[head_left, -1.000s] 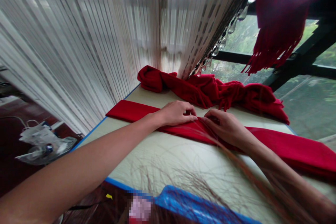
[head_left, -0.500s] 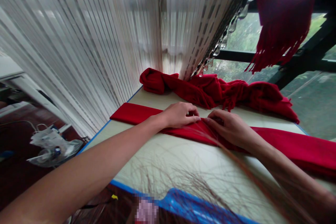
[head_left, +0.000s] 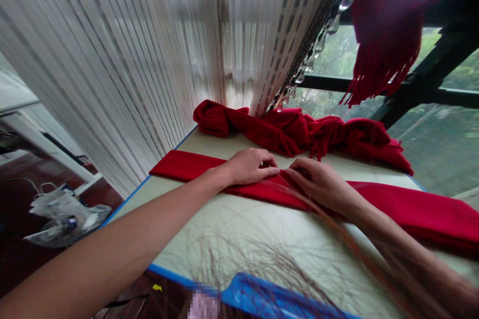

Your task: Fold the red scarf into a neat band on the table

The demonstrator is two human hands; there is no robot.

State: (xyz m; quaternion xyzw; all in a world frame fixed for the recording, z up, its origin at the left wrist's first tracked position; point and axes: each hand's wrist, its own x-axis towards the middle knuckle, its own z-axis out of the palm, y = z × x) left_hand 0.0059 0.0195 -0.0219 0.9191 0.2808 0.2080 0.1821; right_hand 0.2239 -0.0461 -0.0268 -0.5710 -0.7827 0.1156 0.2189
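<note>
A long red scarf [head_left: 187, 166], folded into a narrow band, lies flat across a pale table [head_left: 243, 229] from left to right. My left hand [head_left: 249, 165] rests palm down on the band near its middle, with fingers together and pointing right. My right hand [head_left: 322, 182] lies just to its right, with fingers curled onto the same band, fingertips nearly touching the left hand's. Behind the hands a second red scarf [head_left: 307, 132] sits bunched in a heap along the table's far edge.
White string curtains [head_left: 149, 50] hang behind and to the left of the table. A third red scarf with fringe [head_left: 385, 30] hangs at the top right before a dark-framed window. Crumpled plastic [head_left: 63, 214] lies on the floor at left. The table has a blue edge [head_left: 262, 294].
Both hands stay on the folded scarf with hardly any movement. The view has shifted slightly as my head moved.
</note>
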